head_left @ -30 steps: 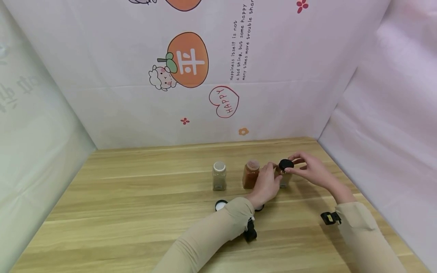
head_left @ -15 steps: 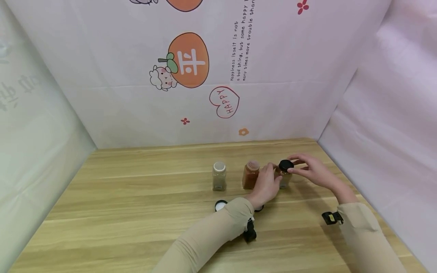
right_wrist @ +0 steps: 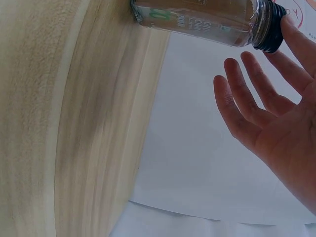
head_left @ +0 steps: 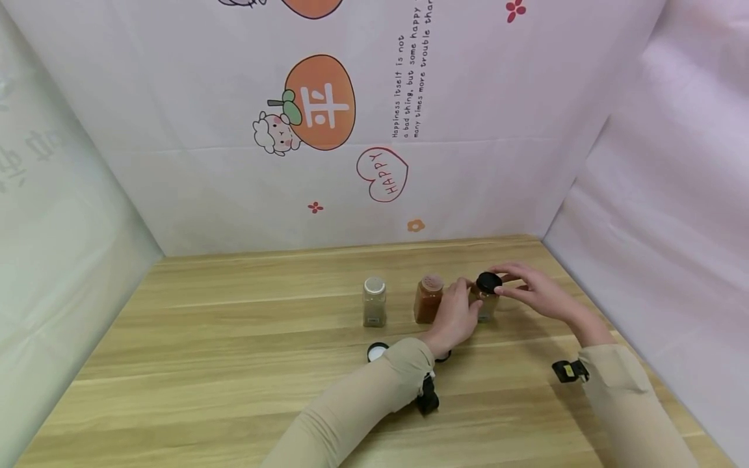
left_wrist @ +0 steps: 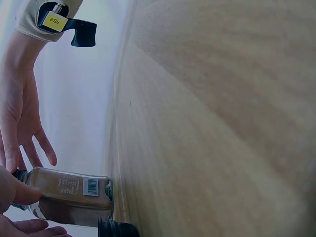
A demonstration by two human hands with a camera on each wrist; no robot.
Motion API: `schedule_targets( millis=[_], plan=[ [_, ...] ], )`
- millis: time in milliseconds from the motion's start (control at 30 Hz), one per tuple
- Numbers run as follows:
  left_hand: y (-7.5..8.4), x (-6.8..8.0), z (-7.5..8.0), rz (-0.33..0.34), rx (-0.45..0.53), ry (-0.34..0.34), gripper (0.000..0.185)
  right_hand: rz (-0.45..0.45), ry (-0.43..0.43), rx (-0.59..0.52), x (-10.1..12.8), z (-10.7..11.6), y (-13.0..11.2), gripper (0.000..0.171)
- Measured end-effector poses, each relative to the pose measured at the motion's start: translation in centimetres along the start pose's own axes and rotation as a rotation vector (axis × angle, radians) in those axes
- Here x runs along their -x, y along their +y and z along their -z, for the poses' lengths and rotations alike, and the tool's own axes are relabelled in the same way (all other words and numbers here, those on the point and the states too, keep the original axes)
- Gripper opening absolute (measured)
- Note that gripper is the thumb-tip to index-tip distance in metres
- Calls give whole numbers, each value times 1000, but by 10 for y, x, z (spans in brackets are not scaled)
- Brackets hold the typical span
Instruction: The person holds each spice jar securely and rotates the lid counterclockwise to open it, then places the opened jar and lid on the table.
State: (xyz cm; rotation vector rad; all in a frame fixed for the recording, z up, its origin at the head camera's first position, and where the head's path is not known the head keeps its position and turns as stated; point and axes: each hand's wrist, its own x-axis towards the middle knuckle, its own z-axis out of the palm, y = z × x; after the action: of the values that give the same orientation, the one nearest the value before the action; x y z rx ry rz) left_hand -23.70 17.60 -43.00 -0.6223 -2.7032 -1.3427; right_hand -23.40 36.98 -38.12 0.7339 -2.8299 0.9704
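A square glass spice jar of brown powder [left_wrist: 69,190] stands upright at the right end of a row of jars. My left hand [head_left: 455,318] grips its body from the left, the thumb [left_wrist: 27,194] lying along the glass. On top sits a black screw cap [head_left: 489,282]. My right hand [head_left: 535,292] pinches this cap at its edge between thumb and fingertips. The other right fingers [right_wrist: 227,96] are spread away from the jar. Close left of my left hand stands a jar of red-brown powder [head_left: 428,304], its perforated top uncovered.
Farther left stands a jar of pale powder [head_left: 374,307] with a whitish top. One black cap [head_left: 377,351] lies upturned on the wooden table [head_left: 205,338] before it. Another black cap [left_wrist: 118,228] lies partly behind my left wrist. A printed cloth wall [head_left: 234,214] rises at the back.
My right thumb has shifted slightly rightward along the cap's front edge. The left hand keeps its hold on the jar, and the other jars stay in place.
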Motion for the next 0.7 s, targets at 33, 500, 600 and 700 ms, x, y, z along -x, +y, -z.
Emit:
schedule_targets(
  millis=[33, 500, 600, 700],
  plan=[
    [0, -1, 0, -1, -2, -1, 34, 4, 2, 5, 0, 0, 0, 39],
    [-2, -4, 0, -1, -1, 4, 34, -96, 75, -33, -3, -5, 4, 53],
    [-2, -4, 2, -2, 0, 3, 34, -114, 101, -37, -4, -7, 1, 51],
    [-1, -4, 2, -2, 3, 3, 34, -123, 119, -39, -5, -9, 1, 48]
  ],
)
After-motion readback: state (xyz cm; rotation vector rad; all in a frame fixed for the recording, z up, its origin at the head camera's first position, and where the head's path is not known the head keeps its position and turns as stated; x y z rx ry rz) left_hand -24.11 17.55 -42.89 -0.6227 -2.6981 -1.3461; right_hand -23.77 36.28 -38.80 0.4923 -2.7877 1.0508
